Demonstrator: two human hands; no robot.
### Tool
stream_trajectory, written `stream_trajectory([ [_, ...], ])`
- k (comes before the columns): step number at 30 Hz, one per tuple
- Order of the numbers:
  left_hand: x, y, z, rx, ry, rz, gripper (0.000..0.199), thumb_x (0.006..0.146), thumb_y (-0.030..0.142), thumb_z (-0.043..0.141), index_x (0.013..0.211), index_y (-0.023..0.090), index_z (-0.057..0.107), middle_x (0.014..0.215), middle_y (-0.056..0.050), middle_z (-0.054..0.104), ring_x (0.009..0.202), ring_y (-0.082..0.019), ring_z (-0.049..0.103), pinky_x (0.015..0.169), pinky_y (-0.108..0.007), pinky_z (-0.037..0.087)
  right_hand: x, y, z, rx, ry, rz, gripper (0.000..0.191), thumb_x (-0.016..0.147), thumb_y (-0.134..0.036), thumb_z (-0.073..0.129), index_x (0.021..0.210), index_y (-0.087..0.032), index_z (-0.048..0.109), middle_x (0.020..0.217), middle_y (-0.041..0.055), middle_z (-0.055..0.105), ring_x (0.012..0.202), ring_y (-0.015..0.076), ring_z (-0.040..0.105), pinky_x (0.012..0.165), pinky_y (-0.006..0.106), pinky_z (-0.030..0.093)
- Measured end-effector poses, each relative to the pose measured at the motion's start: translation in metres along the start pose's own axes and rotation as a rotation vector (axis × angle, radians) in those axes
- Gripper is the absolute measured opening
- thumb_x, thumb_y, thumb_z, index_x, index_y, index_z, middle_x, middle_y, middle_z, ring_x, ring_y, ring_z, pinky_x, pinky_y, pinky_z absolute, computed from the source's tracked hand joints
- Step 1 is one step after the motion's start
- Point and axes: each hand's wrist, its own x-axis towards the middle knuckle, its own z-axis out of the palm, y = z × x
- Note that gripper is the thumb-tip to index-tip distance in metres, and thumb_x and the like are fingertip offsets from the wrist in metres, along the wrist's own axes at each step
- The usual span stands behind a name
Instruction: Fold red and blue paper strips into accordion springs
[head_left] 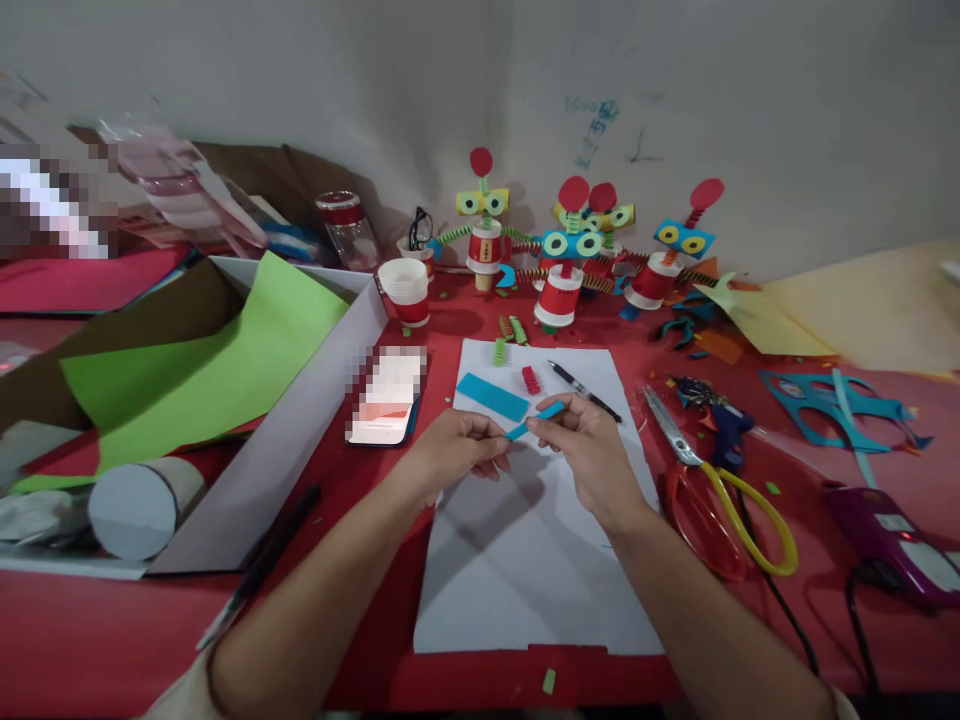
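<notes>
Above a large white sheet [517,560], my left hand [469,445] and my right hand [581,440] pinch a narrow blue paper strip [519,432] between them. The strip looks bent, with one part rising at the right fingers. Just behind my hands, a wider blue paper rectangle [493,397] lies on the sheet. Near it are a red folded paper spring [531,379] and a green folded paper spring [499,351]. A black pen [583,390] rests slantwise to the right of these, close behind my right hand.
Paper-cup figures [559,297] stand along the wall, beside stacked paper cups [405,290]. Scissors [697,465], a glue gun [729,430] and a purple device [892,540] lie right. Left are a phone [386,395], a box [300,420] holding green paper, and a dark pen-like tool [262,560].
</notes>
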Motion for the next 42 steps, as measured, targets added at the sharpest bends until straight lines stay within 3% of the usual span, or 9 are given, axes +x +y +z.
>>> stream_trajectory([
  [9, 0.006, -0.012, -0.005, 0.318, 0.243, 0.162, 0.009, 0.067, 0.024, 0.061, 0.065, 0.019, 0.069, 0.052, 0.001, 0.059, 0.049, -0.012, 0.050, 0.048, -0.024, 0.036, 0.013, -0.004, -0.013, -0.275, -0.051, 0.050, 0.013, 0.054, -0.023, 0.072, 0.065, -0.017, 0.067, 0.053, -0.0035, 0.059, 0.050, 0.0094, 0.047, 0.049, 0.024, 0.032],
  [12, 0.008, -0.012, -0.007, 0.204, 0.221, 0.120, 0.014, 0.064, 0.023, 0.065, 0.075, 0.018, 0.071, 0.055, 0.000, 0.063, 0.052, -0.014, 0.056, 0.049, -0.025, 0.041, 0.015, -0.003, -0.015, -0.284, -0.055, 0.038, 0.012, 0.053, -0.023, 0.072, 0.064, -0.018, 0.068, 0.051, -0.0034, 0.059, 0.050, 0.0098, 0.047, 0.049, 0.024, 0.032],
  [17, 0.013, -0.013, -0.012, 0.185, 0.178, 0.077, 0.010, 0.060, 0.022, 0.067, 0.069, 0.017, 0.069, 0.056, -0.001, 0.064, 0.050, -0.013, 0.058, 0.050, -0.025, 0.043, 0.017, 0.000, -0.016, -0.321, -0.071, 0.054, 0.014, 0.055, -0.024, 0.068, 0.068, -0.019, 0.070, 0.054, -0.0019, 0.062, 0.051, 0.0116, 0.052, 0.048, 0.023, 0.033],
  [21, 0.016, -0.015, -0.015, 0.240, 0.185, 0.135, 0.008, 0.063, 0.021, 0.064, 0.067, 0.019, 0.070, 0.055, -0.001, 0.064, 0.053, -0.015, 0.058, 0.053, -0.026, 0.043, 0.022, 0.005, -0.021, -0.365, -0.042, 0.002, 0.014, 0.058, -0.025, 0.066, 0.070, -0.019, 0.069, 0.057, -0.0014, 0.064, 0.052, 0.0124, 0.052, 0.049, 0.024, 0.035],
  [25, 0.015, -0.014, -0.017, 0.323, 0.360, 0.223, 0.013, 0.065, 0.014, 0.059, 0.064, 0.022, 0.070, 0.059, -0.001, 0.066, 0.055, -0.016, 0.057, 0.058, -0.028, 0.042, 0.034, 0.012, -0.036, -0.553, 0.112, -0.141, 0.014, 0.064, -0.027, 0.063, 0.073, -0.021, 0.071, 0.057, -0.0015, 0.063, 0.056, 0.0148, 0.055, 0.055, 0.027, 0.039],
  [29, 0.012, -0.014, -0.014, 0.438, 0.454, 0.280, 0.016, 0.068, 0.013, 0.058, 0.065, 0.024, 0.070, 0.065, -0.003, 0.068, 0.064, -0.019, 0.059, 0.062, -0.029, 0.041, 0.038, 0.014, -0.042, -0.749, 0.088, -0.163, 0.012, 0.067, -0.026, 0.062, 0.073, -0.023, 0.071, 0.059, -0.0013, 0.063, 0.060, 0.0174, 0.058, 0.060, 0.030, 0.042],
  [33, 0.011, -0.016, -0.012, 0.578, 0.575, 0.345, 0.019, 0.073, 0.013, 0.056, 0.071, 0.025, 0.071, 0.079, -0.006, 0.070, 0.078, -0.025, 0.062, 0.070, -0.033, 0.043, 0.027, 0.008, -0.036, -1.068, 0.139, -0.335, 0.017, 0.074, -0.020, 0.057, 0.082, -0.022, 0.073, 0.084, 0.0051, 0.070, 0.079, 0.0215, 0.060, 0.076, 0.036, 0.043],
  [37, 0.008, -0.013, -0.017, 0.707, 0.640, 0.393, 0.026, 0.079, 0.011, 0.048, 0.085, 0.021, 0.072, 0.096, -0.011, 0.067, 0.082, -0.026, 0.061, 0.078, -0.038, 0.045, 0.016, -0.001, -0.022, -1.346, 0.209, -0.536, 0.020, 0.080, -0.020, 0.056, 0.092, -0.020, 0.073, 0.107, 0.0107, 0.065, 0.100, 0.0276, 0.052, 0.090, 0.041, 0.036],
  [42, 0.006, -0.007, -0.025, 0.745, 0.919, 0.540, 0.038, 0.075, 0.009, 0.053, 0.108, 0.023, 0.067, 0.117, -0.012, 0.059, 0.112, -0.032, 0.050, 0.095, -0.049, 0.038, 0.021, -0.005, 0.018, -1.557, -0.096, -0.573, 0.031, 0.088, -0.018, 0.048, 0.115, -0.018, 0.063, 0.114, 0.0129, 0.065, 0.106, 0.0310, 0.047, 0.083, 0.043, 0.035],
])
